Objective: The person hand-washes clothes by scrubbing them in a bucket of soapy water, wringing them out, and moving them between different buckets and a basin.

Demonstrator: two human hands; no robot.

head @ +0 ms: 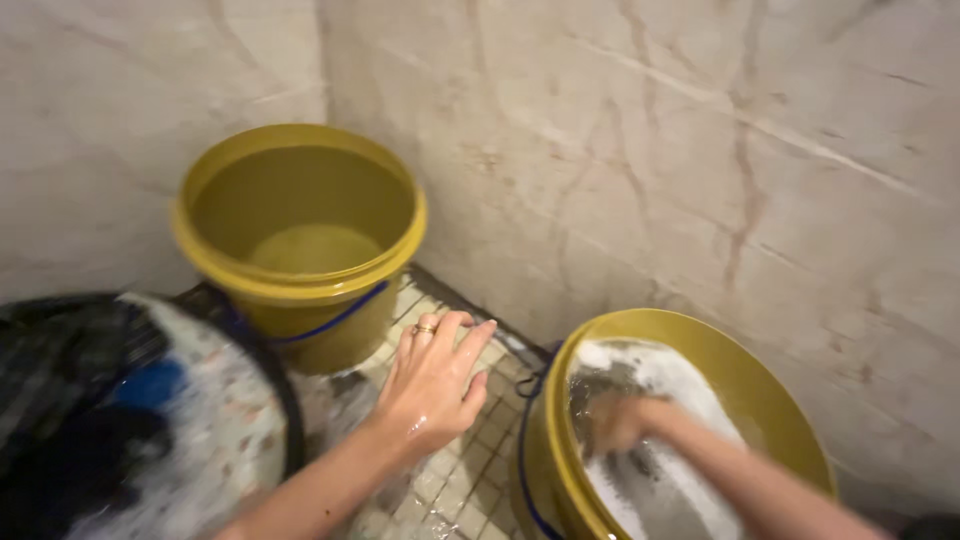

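R hand point(618, 422) dips into soapy water in yellow bucket point(745, 365) at right, blurred, can't tell its grip. L hand point(436, 380) flat, fingers together, holds nothing, over tiled floor point(470, 470) btwn bucket & 2nd yellow bucket point(300, 215) in corner.

Two pale marbled walls point(700, 150) with reddish-brown veins meet in a corner at the upper left. Below them lies a wet floor point(470, 470) of small square cream tiles with dark grout. The light is dim and yellowish.
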